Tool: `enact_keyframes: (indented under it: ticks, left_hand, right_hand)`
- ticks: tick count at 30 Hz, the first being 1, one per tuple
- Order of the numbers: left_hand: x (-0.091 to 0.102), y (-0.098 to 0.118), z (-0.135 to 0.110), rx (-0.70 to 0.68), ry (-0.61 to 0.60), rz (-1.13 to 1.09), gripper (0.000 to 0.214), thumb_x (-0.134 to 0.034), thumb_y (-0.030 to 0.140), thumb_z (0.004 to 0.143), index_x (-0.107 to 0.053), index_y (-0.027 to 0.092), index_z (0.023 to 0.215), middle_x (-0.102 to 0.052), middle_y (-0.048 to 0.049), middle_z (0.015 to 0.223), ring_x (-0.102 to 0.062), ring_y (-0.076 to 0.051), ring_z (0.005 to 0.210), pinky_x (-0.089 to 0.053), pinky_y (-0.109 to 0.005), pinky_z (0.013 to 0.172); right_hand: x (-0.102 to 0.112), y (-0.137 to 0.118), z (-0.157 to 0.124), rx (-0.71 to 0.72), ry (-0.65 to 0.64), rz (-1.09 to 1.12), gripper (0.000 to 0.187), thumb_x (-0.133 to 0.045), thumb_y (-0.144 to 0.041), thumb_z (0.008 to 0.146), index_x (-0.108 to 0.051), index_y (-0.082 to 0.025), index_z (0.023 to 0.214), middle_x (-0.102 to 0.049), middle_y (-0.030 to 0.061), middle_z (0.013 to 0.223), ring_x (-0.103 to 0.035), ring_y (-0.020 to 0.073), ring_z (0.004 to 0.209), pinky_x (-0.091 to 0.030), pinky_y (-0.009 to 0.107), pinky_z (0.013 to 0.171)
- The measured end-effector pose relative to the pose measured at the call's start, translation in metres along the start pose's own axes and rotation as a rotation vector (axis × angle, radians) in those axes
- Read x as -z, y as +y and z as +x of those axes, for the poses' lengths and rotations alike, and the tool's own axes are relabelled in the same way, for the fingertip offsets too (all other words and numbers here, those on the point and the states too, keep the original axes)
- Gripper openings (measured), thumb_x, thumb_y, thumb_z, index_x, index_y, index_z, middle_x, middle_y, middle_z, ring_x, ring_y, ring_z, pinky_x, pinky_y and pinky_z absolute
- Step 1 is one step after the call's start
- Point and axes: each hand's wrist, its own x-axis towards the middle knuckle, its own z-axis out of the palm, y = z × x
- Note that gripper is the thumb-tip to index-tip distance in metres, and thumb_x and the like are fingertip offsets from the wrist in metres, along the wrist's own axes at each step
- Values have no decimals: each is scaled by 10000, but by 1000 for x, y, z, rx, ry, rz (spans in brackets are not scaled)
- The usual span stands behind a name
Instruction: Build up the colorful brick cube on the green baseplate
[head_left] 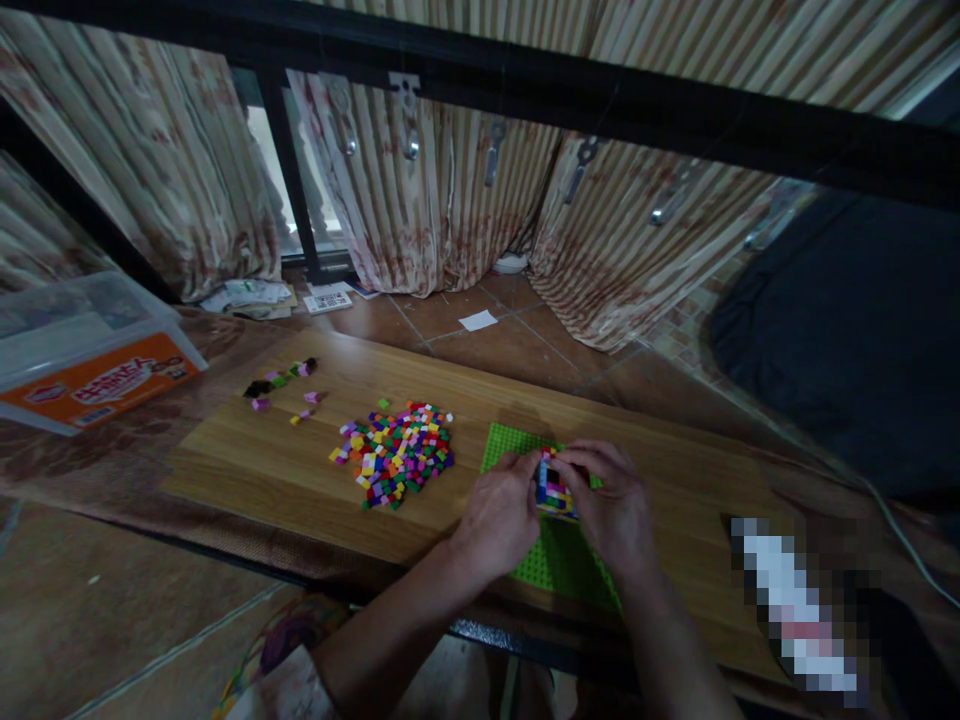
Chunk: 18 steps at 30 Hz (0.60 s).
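Over the green baseplate [538,566], fingers of the right hand [613,492] are pinching the small brick build [555,490] at its top edge, those of the left hand [502,512] are curling at its left, grip unclear, and it is probably proving light, stiff but separable, favouring a gentle hold low down.

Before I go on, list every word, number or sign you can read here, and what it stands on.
"人": seemingly the last large white character on the orange label of the clear plastic box; the rest is too blurred.
White printed card: too small to read.
Pixelated object, right: unreadable.
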Motion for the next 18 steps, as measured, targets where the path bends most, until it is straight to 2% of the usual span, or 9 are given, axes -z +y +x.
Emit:
enact_keyframes:
  ticks: [7,18]
  left_hand:
    - [2,1,0,-24,-17,33,450,-351,147,907,-493,190,1332,-634,-101,1083,-629,-219,963,-510,-341,878]
    - [-2,0,-1,-57,-10,142,493,-370,95,864,-469,155,1343,-605,-116,1108,-614,-221,953,-502,-338,897]
  right_hand:
    - [3,-1,-7,127,-18,-125,158,-579,-297,895,-727,-247,919,-673,54,942,-579,204,878,-485,371,777]
    - [1,-4,-11,132,-32,-194,223,-517,-304,923,-726,-241,970,-679,74,986,-599,223,893,-485,417,804]
